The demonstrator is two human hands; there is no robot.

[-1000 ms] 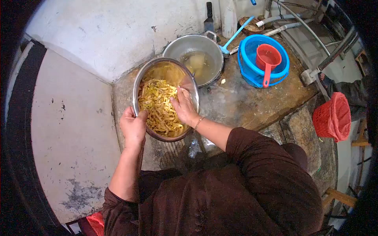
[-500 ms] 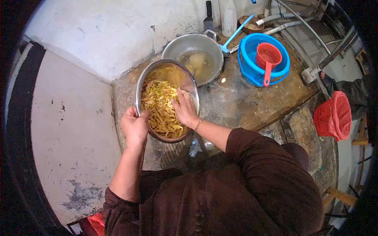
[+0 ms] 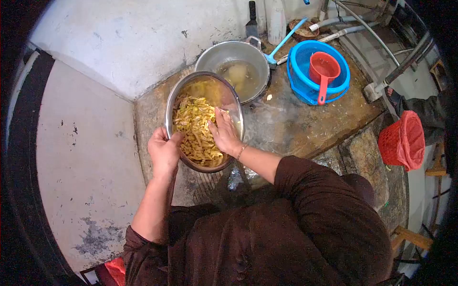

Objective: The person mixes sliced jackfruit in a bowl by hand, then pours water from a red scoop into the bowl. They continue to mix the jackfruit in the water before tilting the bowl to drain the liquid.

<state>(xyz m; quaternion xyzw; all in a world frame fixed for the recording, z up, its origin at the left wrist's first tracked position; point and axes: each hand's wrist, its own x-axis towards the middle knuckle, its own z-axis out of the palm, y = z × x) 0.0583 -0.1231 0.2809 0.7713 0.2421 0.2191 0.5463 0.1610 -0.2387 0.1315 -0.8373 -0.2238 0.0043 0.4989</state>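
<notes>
A steel basin (image 3: 237, 107), tilted over the near rim of a large metal pot, holds shredded yellow-green vegetables (image 3: 193, 112). My left hand (image 3: 164, 148) grips the basin's left rim, thumb inside and fingers curled out of sight underneath. Inside the basin, my right hand (image 3: 226, 133) lies flat against the right side of the shreds, fingers stretched out. Behind the basin, the metal pot (image 3: 210, 59) contains cloudy liquid with a pale lump in it.
A blue bucket (image 3: 295, 81) with a red dipper (image 3: 325, 71) stands right of the pot. Near it lie a light-blue long-handled brush (image 3: 286, 42) and pipes (image 3: 343, 31). A red basket (image 3: 395, 143) is at the far right, beside another person's dark-clothed leg (image 3: 422, 114). A wall borders the left.
Both hands and the basin stay almost in place, with only a very slight shift to the right. At the right edge, more of the other person's foot shows.
</notes>
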